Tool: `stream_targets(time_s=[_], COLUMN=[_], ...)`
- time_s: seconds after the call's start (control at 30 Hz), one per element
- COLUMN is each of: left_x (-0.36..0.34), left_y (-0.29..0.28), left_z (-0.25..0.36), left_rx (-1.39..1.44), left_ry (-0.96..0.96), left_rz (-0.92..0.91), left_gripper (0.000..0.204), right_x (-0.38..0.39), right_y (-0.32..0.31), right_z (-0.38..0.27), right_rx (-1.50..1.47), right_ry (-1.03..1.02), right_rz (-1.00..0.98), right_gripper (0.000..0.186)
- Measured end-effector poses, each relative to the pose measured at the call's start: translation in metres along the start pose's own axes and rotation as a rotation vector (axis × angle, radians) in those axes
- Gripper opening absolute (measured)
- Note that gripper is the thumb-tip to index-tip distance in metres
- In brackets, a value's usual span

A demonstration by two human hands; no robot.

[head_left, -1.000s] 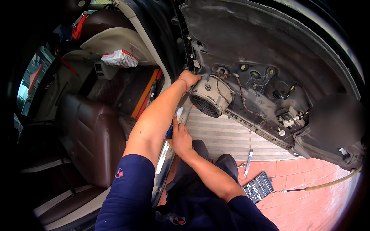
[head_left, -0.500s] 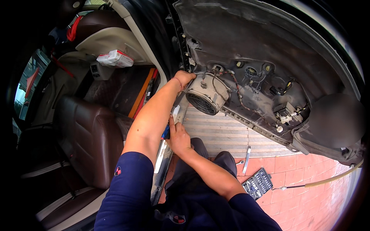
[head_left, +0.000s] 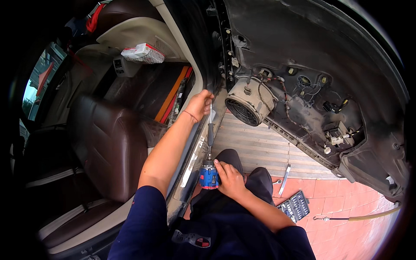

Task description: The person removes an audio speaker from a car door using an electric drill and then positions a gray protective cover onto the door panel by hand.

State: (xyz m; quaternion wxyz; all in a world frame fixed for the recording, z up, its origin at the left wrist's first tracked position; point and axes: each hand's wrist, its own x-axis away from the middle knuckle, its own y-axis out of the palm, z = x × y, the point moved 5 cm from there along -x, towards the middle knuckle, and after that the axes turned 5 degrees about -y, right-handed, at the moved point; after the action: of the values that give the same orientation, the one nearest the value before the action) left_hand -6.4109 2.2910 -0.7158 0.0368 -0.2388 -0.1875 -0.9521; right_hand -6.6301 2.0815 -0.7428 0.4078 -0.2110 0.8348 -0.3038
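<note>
With the blue drill (head_left: 209, 177) gripped by the right hand (head_left: 232, 178) beside the door sill (head_left: 193, 164), the left hand (head_left: 200, 105), pinching the long shaft (head_left: 211, 135) near its tip, could be hurt if the drill were accidentally triggered.

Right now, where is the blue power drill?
The blue drill is below centre in the head view, in the right hand, its long shaft pointing up toward the left hand.

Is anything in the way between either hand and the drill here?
Nothing visible. The right hand is directly on the drill. The left hand is at the far end of the drill's long shaft, with nothing seen between; whether it touches is unclear.
</note>
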Motion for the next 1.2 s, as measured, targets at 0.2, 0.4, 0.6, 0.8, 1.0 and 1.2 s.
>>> stream_targets(time_s=[0.2,0.4,0.6,0.8,1.0,1.2], left_x=[0.032,0.043,0.048,0.003,-0.009,-0.018], left_y=[0.011,0.063,0.14,0.175,0.162,0.172], left_z=[-0.121,-0.24,-0.294,-0.392,-0.554,-0.667], left_rx=[0.088,-0.259,-0.18,-0.464,-0.826,-1.111], left_ry=[-0.323,-0.417,-0.468,-0.544,-0.669,-0.459], left_rz=[-0.077,-0.169,-0.419,-0.407,-0.31,-0.353], left_gripper=[0.026,0.019,0.023,0.028,0.034,0.033], right_x=[0.108,0.223,0.319,0.375,0.419,0.494], right_y=[-0.083,-0.124,-0.125,-0.143,-0.162,-0.152], right_z=[0.001,-0.017,-0.03,-0.064,-0.099,-0.135], right_rx=[-0.141,0.043,-0.085,-0.117,-0.041,-0.031], right_ry=[0.313,0.945,1.361,1.564,1.695,1.874], right_rz=[0.055,0.103,0.318,0.55,0.624,0.664], right_gripper=[0.1,0.103,0.092,0.089,0.091,0.055])
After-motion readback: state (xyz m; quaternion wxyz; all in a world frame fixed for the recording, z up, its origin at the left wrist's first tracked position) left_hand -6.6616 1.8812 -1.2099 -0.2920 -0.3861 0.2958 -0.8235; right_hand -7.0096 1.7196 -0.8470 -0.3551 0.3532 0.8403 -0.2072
